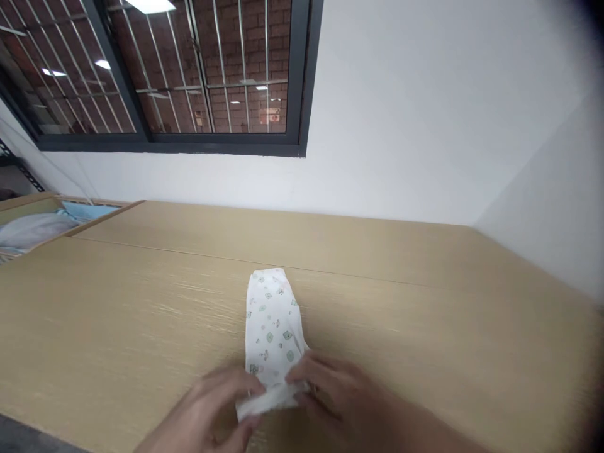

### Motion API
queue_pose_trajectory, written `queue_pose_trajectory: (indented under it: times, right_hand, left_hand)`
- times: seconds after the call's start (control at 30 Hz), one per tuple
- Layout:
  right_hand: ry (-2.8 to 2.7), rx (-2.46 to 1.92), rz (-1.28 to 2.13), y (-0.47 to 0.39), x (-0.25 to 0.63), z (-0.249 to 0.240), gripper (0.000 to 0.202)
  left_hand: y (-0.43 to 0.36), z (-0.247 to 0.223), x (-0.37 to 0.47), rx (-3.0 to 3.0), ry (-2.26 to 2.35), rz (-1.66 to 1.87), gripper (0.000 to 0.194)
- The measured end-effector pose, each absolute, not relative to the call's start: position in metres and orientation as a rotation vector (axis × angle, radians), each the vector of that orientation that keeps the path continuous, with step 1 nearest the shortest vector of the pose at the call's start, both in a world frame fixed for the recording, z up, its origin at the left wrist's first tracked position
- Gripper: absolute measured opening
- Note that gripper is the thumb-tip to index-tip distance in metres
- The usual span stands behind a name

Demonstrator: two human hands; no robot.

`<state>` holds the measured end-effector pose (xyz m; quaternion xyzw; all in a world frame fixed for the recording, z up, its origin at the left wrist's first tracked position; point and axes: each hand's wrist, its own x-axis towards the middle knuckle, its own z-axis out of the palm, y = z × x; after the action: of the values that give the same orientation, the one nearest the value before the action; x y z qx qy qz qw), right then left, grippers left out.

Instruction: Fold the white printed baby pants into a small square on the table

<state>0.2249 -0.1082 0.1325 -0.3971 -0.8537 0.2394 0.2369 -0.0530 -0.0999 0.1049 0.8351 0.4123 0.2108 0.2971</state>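
A pair of small white baby pants (271,321) with a green and grey print lies folded lengthwise on the wooden table, its narrow end pointing away from me. My left hand (212,402) pinches the near end at its left corner, where the cloth is turned up and shows a plain white band. On the right side of that same end, my right hand (333,390) has its fingers closed on the fabric. Both hands are somewhat blurred, and part of the near edge is hidden beneath the fingers.
The tan wooden table (141,296) has a seam running across it. At the far left, a wooden-edged bin (101,220) holds pale grey and light blue cloth. A white wall (401,126) and a barred, dark-framed window (212,143) stand behind the table.
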Motion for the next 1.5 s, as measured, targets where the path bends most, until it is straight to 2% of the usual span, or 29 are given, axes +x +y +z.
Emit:
queue_pose_trajectory:
  times: [0.1, 0.2, 0.33, 0.57, 0.67, 0.8, 0.97, 1.1, 1.23, 1.37, 1.5]
  right_hand:
    - [-2.285, -1.080, 0.662, -0.066, 0.226, 0.155, 0.016]
    - [-2.180, -1.155, 0.596, -0.012, 0.225, 0.155, 0.019]
    - [-1.981, -1.368, 0.629, 0.056, 0.220, 0.131, 0.024]
    - [-1.901, -1.565, 0.576, 0.115, 0.215, 0.085, 0.018]
    - [-1.929, -1.557, 0.513, 0.116, 0.214, 0.082, 0.020]
    - [-2.043, -1.387, 0.374, 0.091, 0.208, 0.096, 0.036]
    - [-2.554, -0.745, 0.399, 0.030, 0.185, 0.105, 0.048]
    - [-2.704, -0.448, 0.631, -0.001, 0.174, 0.091, 0.053]
    - [-2.730, -0.479, 0.721, 0.002, 0.176, 0.075, 0.053]
    - [-2.805, -0.546, 0.591, 0.020, 0.180, 0.063, 0.051]
    - [-2.826, -0.609, 0.358, 0.048, 0.184, 0.051, 0.052]
  left_hand:
    - [-0.062, 0.118, -0.048, 2.212, 1.167, 0.678, 0.028]
    - [-0.010, 0.127, -0.035, 2.229, 1.159, 0.799, 0.029]
    - [0.057, 0.110, -0.011, 2.284, 1.321, 0.901, 0.030]
    - [0.116, 0.075, 0.017, 2.329, 1.538, 0.744, 0.026]
    - [0.104, 0.082, 0.021, 2.377, 1.622, 0.711, 0.030]
    - [0.037, 0.083, 0.031, 2.508, 1.610, 0.685, 0.042]
    - [-0.059, 0.029, 0.041, 2.886, 1.617, 0.635, 0.053]
    - [-0.082, -0.005, 0.040, 3.018, 1.582, 0.681, 0.045]
    - [-0.082, 0.000, 0.039, 2.937, 1.642, 0.616, 0.041]
    - [-0.080, 0.001, 0.036, 2.937, 1.681, 0.572, 0.057]
    - [-0.074, -0.018, 0.027, 3.041, 1.613, 0.552, 0.068]
